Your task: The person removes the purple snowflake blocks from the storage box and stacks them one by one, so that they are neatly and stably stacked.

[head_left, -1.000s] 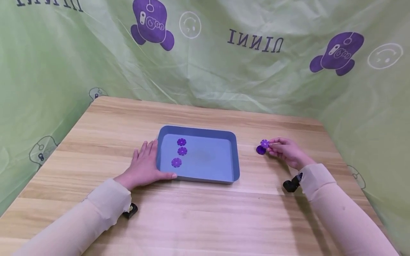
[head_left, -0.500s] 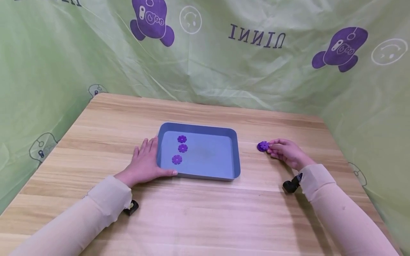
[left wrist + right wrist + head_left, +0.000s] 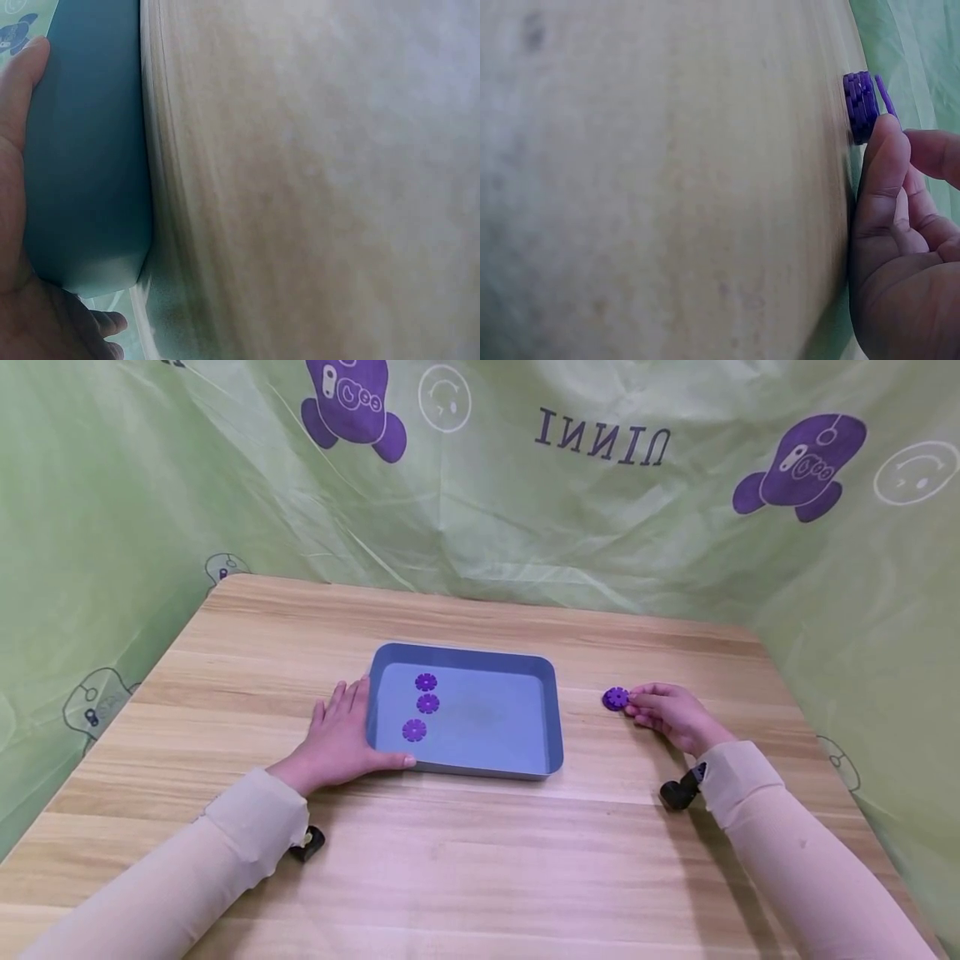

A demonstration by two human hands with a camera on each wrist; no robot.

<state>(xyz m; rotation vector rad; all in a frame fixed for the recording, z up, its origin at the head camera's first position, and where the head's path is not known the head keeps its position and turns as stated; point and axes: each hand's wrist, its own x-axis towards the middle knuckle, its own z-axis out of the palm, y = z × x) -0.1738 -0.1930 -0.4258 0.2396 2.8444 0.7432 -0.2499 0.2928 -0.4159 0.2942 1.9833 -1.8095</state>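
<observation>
3 purple discs (image 3: pixel 428 703): they lie flat in the left part of the blue tray (image 3: pixel 487 714); 2 of them are just beside each other, and if these touch we cannot tell; the 3rd is nearer to the front wall.
Left hand (image 3: pixel 337 739): we see its fingers straight and spread along the left wall of the tray, the thumb at the near rim. It grasps no disc; we judge that it steadies the tray.
Right hand (image 3: pixel 669 714): thumb and forefinger are narrow, pinching the edge of 1 purple disc (image 3: pixel 885 94).
Stack of discs (image 3: pixel 860 112): it stands on the wooden table (image 3: pixel 480 860), to the right of the tray and apart from it. The pinched disc is over it with a thin gap at the far edge; near the fingertips, contact is hidden from us.
Step in hand: we judge it is separating 1 disc from the stack, though from 1 moment we cannot exclude a placing onto it.
Next move: if the disc should join the other 3, it calls for a firm pinch, a small lift without sliding the discs below, then a carry leftward over the tray wall.
</observation>
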